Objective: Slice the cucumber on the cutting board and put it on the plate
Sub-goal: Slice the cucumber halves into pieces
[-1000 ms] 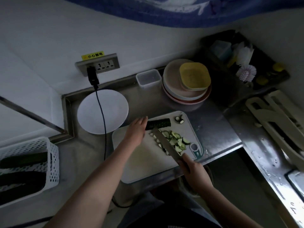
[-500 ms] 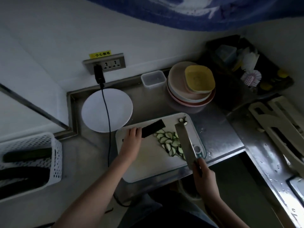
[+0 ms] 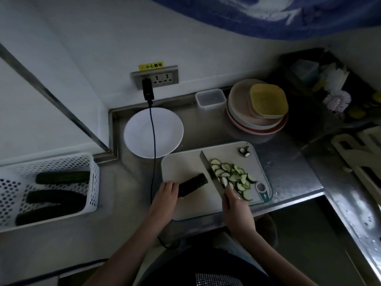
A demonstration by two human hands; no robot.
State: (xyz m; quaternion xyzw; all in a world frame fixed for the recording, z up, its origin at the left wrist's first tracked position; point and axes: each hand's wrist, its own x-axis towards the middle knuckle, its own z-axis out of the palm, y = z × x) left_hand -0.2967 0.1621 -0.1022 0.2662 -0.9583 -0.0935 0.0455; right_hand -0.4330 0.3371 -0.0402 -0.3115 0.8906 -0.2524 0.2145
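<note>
White board (image 3: 185, 166) carries cucumber (image 3: 192, 184), uncut part; left hand (image 3: 167, 193) grips its near end, steadying for cut. Right hand (image 3: 234, 205) clamps knife (image 3: 210, 174) handle, blade between cucumber and slices (image 3: 233, 177), likely keeping pile aside. Plate (image 3: 140, 129) behind board has no slices yet; black cable (image 3: 153, 141) crosses it.

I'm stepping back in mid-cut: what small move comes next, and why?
Probably bring the knife down on the free end of the cucumber for another slice. The right hand grips the knife with its blade beside that end, the left hand holds the other end, a good piece is uncut, and the slices are on the board, the plate bare.
</note>
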